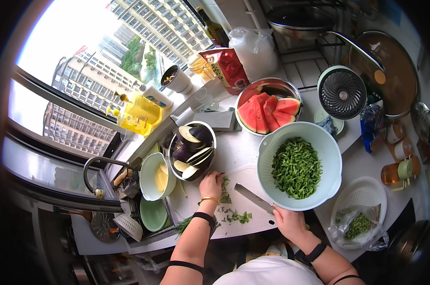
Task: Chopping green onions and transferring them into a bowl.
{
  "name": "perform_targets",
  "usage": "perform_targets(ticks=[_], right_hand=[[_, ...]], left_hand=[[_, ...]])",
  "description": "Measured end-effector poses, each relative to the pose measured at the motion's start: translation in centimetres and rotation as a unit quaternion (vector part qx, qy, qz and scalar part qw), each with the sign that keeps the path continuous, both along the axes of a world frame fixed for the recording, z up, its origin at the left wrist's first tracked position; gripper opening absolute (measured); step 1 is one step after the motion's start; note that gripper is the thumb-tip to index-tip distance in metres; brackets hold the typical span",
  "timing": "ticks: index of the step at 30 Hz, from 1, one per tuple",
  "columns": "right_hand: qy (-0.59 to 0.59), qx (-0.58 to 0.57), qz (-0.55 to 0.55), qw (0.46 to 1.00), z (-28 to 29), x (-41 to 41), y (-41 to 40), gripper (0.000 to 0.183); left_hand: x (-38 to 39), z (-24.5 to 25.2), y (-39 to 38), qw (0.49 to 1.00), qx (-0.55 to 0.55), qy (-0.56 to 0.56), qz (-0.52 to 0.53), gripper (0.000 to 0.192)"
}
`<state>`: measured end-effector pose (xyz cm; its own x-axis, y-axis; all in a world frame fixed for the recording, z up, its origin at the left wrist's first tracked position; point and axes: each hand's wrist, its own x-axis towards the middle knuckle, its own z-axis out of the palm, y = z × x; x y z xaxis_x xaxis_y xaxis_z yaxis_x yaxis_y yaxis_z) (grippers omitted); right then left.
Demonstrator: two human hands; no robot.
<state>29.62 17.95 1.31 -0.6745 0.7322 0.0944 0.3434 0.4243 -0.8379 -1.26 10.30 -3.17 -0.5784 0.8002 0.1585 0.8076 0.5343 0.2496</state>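
Observation:
My right hand (289,222) is closed around the handle of a kitchen knife (254,198), whose blade lies over the white cutting board (245,174). My left hand (211,185) is at the board's upper left, by the rim of a bowl of cut eggplant (191,151); its fingers are curled, and whether they hold anything is unclear. Chopped greens (241,216) are scattered on the board. Uncut green stalks (186,223) lie at its left, partly under my left forearm. A large pale blue basin (334,178) of chopped green stems (297,167) stands right of the knife.
Behind the basin is a steel bowl (299,89) of watermelon slices (257,112). A small fan (342,93) stands at the right, above a white colander (346,185) holding a plastic bag of chopped greens. Left are a pale bowl (147,181), a green basin (152,213) and a faucet (90,171).

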Motion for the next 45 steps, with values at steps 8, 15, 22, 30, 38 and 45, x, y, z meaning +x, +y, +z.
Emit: perform_targets(ticks=[8, 15, 22, 30, 38, 45], right_hand=[[-0.013, -0.006, 0.004, 1.000, -0.7, 0.4, 0.0, 0.022], [-0.011, 0.006, 0.007, 1.000, -1.0, 0.4, 0.0, 0.021], [-0.012, 0.002, 0.002, 1.000, -0.6, 0.4, 0.0, 0.022], [-0.002, -0.024, -0.011, 1.000, -0.6, 0.2, -0.5, 0.021], [0.006, -0.016, -0.025, 1.000, -0.6, 0.0, -0.8, 0.020], [-0.006, -0.026, -0.026, 0.999, -1.0, 0.4, -1.1, 0.022]], left_hand=[[-0.7, -0.8, -0.6, 1.000, -0.010, -0.022, 0.010, 0.011], [-1.0, -0.4, 0.2, 1.000, -0.012, -0.007, -0.012, 0.011], [-1.7, 0.8, 1.4, 0.976, -0.129, 0.091, -0.150, 0.008], [-2.6, 0.9, 2.4, 0.954, -0.212, 0.120, -0.176, 0.009], [-3.1, -0.9, 3.1, 0.956, -0.230, 0.138, -0.118, 0.007], [-2.0, -0.1, 4.8, 0.950, -0.275, 0.126, -0.076, 0.006]])
